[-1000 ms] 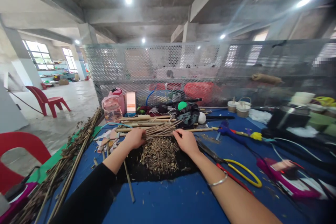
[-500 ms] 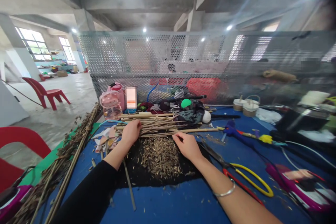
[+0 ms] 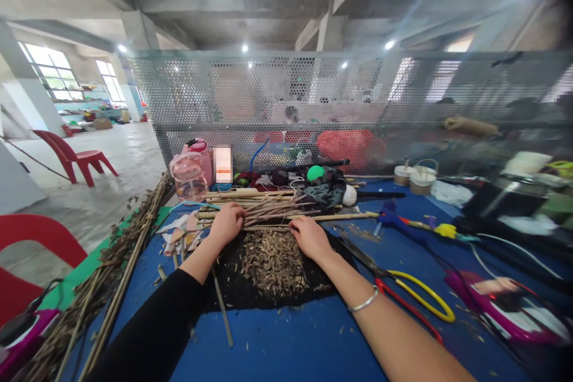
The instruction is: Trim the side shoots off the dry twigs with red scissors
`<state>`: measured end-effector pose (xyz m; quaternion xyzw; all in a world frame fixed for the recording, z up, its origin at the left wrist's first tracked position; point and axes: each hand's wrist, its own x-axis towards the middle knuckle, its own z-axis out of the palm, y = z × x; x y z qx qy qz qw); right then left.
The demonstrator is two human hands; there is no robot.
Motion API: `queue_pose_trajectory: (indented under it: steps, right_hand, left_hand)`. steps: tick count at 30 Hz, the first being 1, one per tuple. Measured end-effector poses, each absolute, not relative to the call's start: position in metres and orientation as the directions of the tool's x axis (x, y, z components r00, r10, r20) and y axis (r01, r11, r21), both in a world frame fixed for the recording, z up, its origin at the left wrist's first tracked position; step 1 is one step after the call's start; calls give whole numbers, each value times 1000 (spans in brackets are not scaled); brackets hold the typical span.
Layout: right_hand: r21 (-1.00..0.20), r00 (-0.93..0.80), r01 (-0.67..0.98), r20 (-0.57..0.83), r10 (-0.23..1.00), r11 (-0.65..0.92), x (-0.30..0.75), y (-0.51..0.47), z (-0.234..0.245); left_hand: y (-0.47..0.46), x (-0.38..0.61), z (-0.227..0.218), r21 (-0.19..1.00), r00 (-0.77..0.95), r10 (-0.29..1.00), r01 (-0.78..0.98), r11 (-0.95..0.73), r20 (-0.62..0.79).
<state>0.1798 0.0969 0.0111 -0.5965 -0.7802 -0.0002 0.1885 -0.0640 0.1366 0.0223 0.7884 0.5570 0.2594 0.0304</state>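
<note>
My left hand (image 3: 227, 222) is closed, its fingertips on one end of a thin dry stick (image 3: 267, 228). At the other end, my right hand (image 3: 310, 239) pinches the same stick, fingers curled downward. Just beyond them lies a loose bundle of brown twigs (image 3: 273, 208). Below the stick, a heap of short cut stem pieces (image 3: 274, 265) rests on a black cloth (image 3: 226, 298). Large shears (image 3: 371, 262) with one red and one yellow handle lie to the right of my right hand.
Long dried stalks (image 3: 120, 268) run along the table's left side. Scraps of paper (image 3: 183, 230) lie left of my hand. Behind stand a pink bottle (image 3: 190, 176), yarn balls (image 3: 350, 195) and a perforated metal screen (image 3: 255, 89). Purple-and-white devices (image 3: 514, 310) sit at both sides.
My right hand has shifted slightly left and closer to the twig bundle. My left hand has edged right. The stick between them now sits nearer the bundle, and the camera view has shifted slightly.
</note>
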Motion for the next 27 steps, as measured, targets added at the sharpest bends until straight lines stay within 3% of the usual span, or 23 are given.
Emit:
queue_pose_trajectory:
  steps: [6, 12, 16, 23, 27]
  right_hand:
    - [-162, -234, 936, 378, 896, 313, 185, 93, 19]
    - [-185, -291, 914, 317, 903, 360, 187, 94, 17]
    - [-237, -272, 909, 284, 919, 342, 185, 102, 19]
    - [-153, -293, 925, 293, 910, 347, 170, 118, 30]
    - [-193, -314, 908, 271, 910, 371, 172, 125, 30]
  left_hand:
    - [137, -70, 26, 367, 373, 883, 809, -460, 284]
    - [142, -76, 25, 342, 221, 904, 872, -351, 365]
    - [141, -73, 21, 320, 242, 898, 874, -367, 368]
    - [141, -71, 20, 313, 240, 906, 881, -354, 348]
    - [137, -72, 23, 309, 236, 907, 885, -349, 348]
